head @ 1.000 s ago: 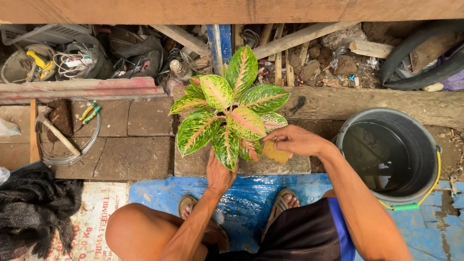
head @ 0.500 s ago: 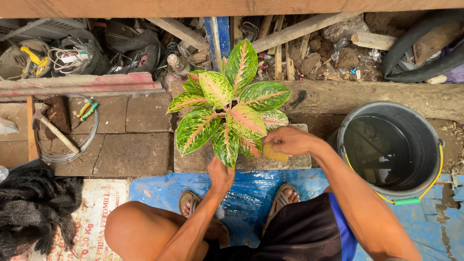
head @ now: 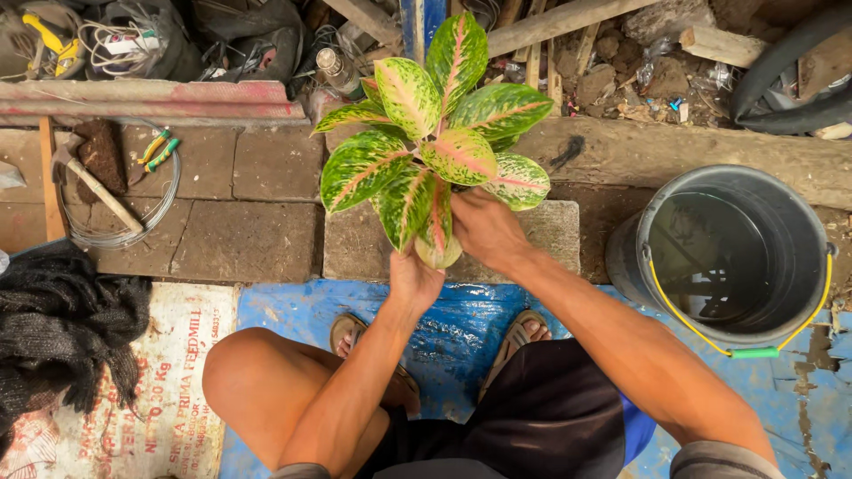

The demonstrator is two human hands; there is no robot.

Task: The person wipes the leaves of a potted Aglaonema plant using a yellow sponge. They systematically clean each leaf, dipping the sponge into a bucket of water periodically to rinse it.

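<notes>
Outdoor work area, paved with worn brick slabs (head: 266,231), cluttered beyond with timber and rubble; a blue tarpaulin (head: 461,328) lies under the squatting person.

Left hand (head: 414,280): closed around the base of the plant (head: 435,151), beneath the lowest leaves. Right hand (head: 484,226): cupped against the plant's base from the opposite side, fingers curled under the foliage; what it grips is hidden by leaves.

Change noted: compared with one second ago, the right hand has drawn in closer under the leaves and the yellowish lower leaf (head: 439,253) now hangs between both hands. The plant remains upright, held over the concrete block (head: 559,226). Judgement: both hands are now working at the stem base together.

Right of the right hand stands a grey bucket (head: 803,222) holding water. Well left of the left hand lie a wire coil (head: 164,200) and a dark netting heap (head: 62,310).
</notes>
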